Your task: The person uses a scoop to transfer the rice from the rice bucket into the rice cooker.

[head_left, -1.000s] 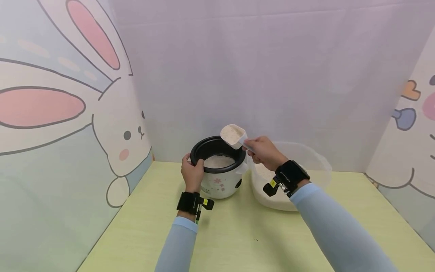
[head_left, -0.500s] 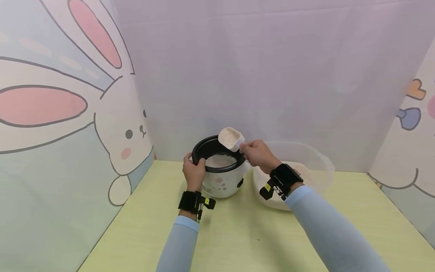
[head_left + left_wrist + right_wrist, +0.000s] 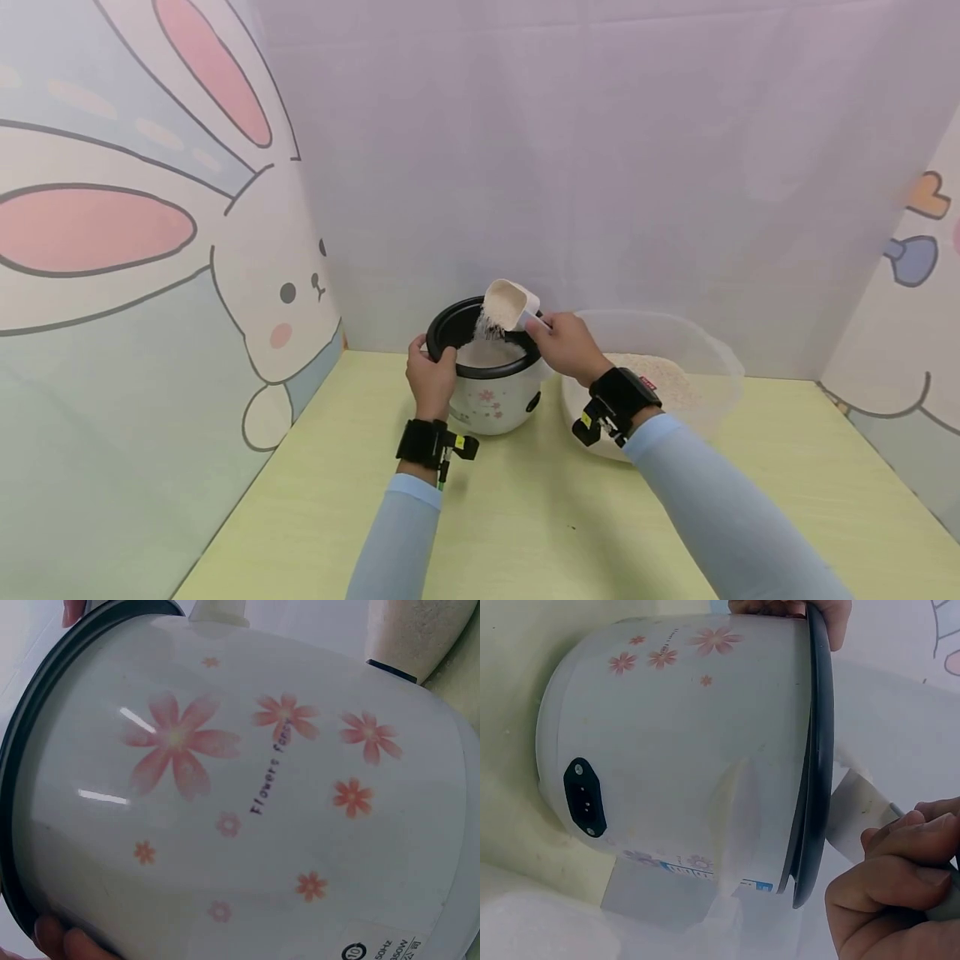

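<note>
A white rice cooker (image 3: 487, 404) with pink flowers stands on the table, its black rim uppermost and white rice (image 3: 491, 353) inside. My left hand (image 3: 431, 379) grips its left rim, thumb over the edge and fingers outside. Above the opening my right hand (image 3: 570, 346) holds a white measuring scoop (image 3: 517, 302) by its handle. The scoop tilts left, and grains stream from its lip into the pot. In the right wrist view, curled fingers (image 3: 900, 877) wrap the handle beside the rim. The left wrist view is mostly filled by the cooker's flowered side (image 3: 247, 847).
Right of the cooker stands a translucent plastic bin (image 3: 712, 375) with rice (image 3: 660, 375) in it, partly behind the right wrist. A pale curtain (image 3: 600, 167) hangs behind the yellow-green table (image 3: 525, 533). Printed rabbit panels (image 3: 255, 333) flank the sides.
The scoop, level and full of rice a second ago, has moved slightly left and tipped over the pot, and rice now falls from it. The left hand keeps its grip on the rim.
</note>
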`<state>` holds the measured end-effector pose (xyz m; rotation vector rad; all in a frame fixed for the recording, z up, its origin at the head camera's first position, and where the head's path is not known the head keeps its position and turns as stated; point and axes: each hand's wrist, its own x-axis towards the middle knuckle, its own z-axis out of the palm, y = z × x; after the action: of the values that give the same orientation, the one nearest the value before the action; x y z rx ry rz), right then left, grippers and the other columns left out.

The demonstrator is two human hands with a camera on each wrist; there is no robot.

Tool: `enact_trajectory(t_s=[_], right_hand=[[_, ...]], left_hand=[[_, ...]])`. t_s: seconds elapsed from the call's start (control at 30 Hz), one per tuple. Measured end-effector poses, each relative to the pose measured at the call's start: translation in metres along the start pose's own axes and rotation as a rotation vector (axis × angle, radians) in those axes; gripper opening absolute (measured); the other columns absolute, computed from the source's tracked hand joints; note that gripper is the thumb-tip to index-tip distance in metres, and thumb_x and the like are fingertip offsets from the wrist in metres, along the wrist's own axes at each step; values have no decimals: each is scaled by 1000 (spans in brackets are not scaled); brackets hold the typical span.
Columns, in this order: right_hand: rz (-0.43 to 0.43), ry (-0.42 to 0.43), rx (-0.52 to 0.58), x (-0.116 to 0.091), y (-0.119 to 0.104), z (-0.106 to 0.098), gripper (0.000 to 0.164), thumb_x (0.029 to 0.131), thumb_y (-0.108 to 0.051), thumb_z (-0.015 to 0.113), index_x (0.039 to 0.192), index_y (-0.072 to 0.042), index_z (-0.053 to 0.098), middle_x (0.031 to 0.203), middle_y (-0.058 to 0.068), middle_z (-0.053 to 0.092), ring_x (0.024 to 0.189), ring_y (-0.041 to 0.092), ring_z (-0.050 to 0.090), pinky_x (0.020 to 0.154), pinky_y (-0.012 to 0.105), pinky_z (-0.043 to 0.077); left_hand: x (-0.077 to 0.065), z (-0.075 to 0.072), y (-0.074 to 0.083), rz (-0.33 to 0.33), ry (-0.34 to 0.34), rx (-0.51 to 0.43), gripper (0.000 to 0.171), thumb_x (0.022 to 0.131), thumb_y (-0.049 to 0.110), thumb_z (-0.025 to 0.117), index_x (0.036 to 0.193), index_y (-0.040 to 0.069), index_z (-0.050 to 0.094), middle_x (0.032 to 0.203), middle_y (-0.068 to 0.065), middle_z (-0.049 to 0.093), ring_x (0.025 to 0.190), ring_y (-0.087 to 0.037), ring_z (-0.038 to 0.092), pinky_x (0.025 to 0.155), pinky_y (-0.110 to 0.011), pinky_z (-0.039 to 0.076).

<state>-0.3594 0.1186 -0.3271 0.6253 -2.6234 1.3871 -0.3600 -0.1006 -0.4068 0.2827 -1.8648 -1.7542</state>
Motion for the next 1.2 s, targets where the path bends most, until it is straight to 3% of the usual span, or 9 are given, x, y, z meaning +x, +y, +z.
enact_trajectory(t_s=[0.43, 0.73, 1.2], right_hand=[[-47, 32, -75, -2, 2, -2, 37, 109, -23, 47, 75, -9, 45, 62, 2, 33, 52, 17, 29, 55, 34, 30], [-191, 80, -200, -3, 8, 2, 32, 106, -14, 50, 75, -8, 48, 61, 1, 35, 49, 15, 32, 52, 32, 31], [-182, 62, -283, -1, 11, 3, 31, 106, -16, 52, 77, -7, 50, 64, 2, 37, 51, 16, 35, 55, 32, 33]], left_hand=[[0, 0, 0, -5, 2, -6, 59, 90, 13, 62, 146, 2, 48, 81, -5, 47, 68, -19, 46, 59, -30, 39], [1, 0, 0, -16, 7, 0, 58, 90, 14, 62, 146, 2, 48, 83, -6, 49, 71, -20, 47, 61, -30, 40], [2, 0, -1, -2, 0, -3, 60, 90, 14, 62, 146, 2, 48, 81, -5, 47, 67, -19, 45, 58, -30, 37]])
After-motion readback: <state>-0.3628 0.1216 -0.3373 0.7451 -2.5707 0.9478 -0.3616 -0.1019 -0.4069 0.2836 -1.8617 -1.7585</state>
